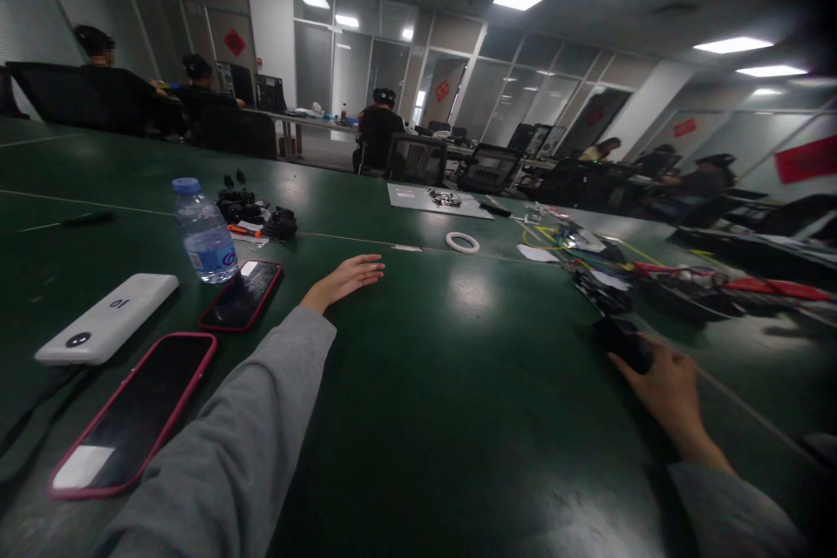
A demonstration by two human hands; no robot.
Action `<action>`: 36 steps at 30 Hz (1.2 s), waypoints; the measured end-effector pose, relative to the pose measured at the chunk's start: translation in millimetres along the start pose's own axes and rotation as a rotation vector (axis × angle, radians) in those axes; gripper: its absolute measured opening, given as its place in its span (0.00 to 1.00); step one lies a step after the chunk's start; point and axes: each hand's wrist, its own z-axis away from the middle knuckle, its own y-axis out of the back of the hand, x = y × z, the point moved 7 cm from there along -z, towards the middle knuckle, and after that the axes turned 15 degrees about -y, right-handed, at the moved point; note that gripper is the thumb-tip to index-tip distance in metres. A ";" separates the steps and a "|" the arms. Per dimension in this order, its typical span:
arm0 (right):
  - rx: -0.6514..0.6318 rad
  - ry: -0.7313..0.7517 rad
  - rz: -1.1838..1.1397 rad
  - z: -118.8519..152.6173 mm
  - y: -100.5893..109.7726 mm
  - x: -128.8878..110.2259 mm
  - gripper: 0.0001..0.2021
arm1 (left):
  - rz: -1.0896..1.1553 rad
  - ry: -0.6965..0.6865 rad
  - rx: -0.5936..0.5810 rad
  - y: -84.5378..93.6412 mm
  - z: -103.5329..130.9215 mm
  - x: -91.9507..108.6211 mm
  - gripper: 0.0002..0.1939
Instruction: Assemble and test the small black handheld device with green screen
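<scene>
My left hand [351, 277] is held over the green table [418, 418], fingers stretched out and nothing in them. Nearest to it lies a dark-screened phone in a red case [241, 296], with a blue-capped water bottle [206, 235] just behind. At the right, my right hand [670, 388] is closed around a small black box-like object [624, 343]; its exact kind cannot be made out. That object is beside a heap of cables and dark parts [602, 288].
A larger phone in a pink-red case [137, 414] and a white power bank [108, 318] lie at the left. A white tape roll [462, 242], a screwdriver-like tool [85, 220], black parts [252, 214] and a pale board [435, 200] are farther back. People sit beyond the table.
</scene>
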 end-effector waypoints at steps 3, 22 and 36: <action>-0.172 -0.104 0.004 -1.3 -9.4 6.5 0.40 | -0.004 0.002 -0.002 -0.4 0.3 0.5 0.20; -0.281 0.307 -0.321 93.3 -22.6 -261.8 0.32 | -0.049 -0.083 0.122 12.6 -5.2 -1.2 0.16; -0.426 0.469 -0.621 137.3 -39.3 -375.3 0.23 | -0.209 -0.084 0.272 26.3 -9.4 6.4 0.24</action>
